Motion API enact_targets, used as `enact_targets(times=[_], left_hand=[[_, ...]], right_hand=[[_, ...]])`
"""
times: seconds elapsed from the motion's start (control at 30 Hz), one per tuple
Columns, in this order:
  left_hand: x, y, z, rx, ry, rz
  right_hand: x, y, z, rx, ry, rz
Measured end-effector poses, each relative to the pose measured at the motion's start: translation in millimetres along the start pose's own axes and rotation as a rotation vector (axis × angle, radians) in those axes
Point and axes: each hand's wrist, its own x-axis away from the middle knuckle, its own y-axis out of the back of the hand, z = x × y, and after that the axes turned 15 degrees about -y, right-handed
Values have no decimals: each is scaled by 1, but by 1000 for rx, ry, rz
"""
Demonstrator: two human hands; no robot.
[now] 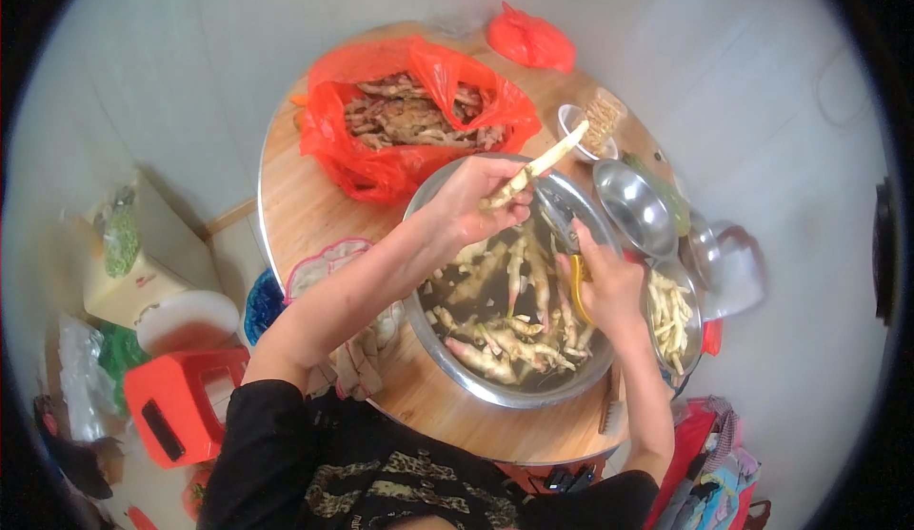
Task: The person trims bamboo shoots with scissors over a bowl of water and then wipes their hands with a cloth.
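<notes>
My left hand [487, 199] is closed around a long pale peeled root [554, 156], its tip pointing up and right above the basin. In my right hand [609, 287] is a pair of scissors with a yellow handle [579, 294]; their metal blades [560, 218] point up and left, apart from the root. Below both hands stands a wide metal basin [509, 399] of murky water. Several knobbly, pinkish-white roots [505, 344] lie in it among small cut bits.
Behind the basin, an open red plastic bag [333, 154] holds brown, unpeeled roots [400, 116]. To the right are an empty metal bowl [636, 211] and a bowl of pale cut pieces [669, 320]. Gloves [357, 363] lie by the table's left edge, near a red stool [181, 406].
</notes>
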Motion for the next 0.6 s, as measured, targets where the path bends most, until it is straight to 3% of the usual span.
enact_targets(times=[0.1,0.2,0.3,0.37,0.47,0.6], left_hand=[[3,-3,-3,-20,-3,6],[-3,1,0,-9,21,40],[-4,6,3,-33,46,45],[-3,2,2,-92,38,12],[7,-15,-1,-163,-21,-67],[10,-17,-3,-220,-87,-143]], right_hand=[[5,-3,-3,-38,143,1],[-3,0,-8,-80,62,-56],[5,-6,-9,42,135,-40],[10,-7,-5,-53,137,-9],[9,-7,-1,-305,-8,43],[12,-9,12,-238,-91,58]])
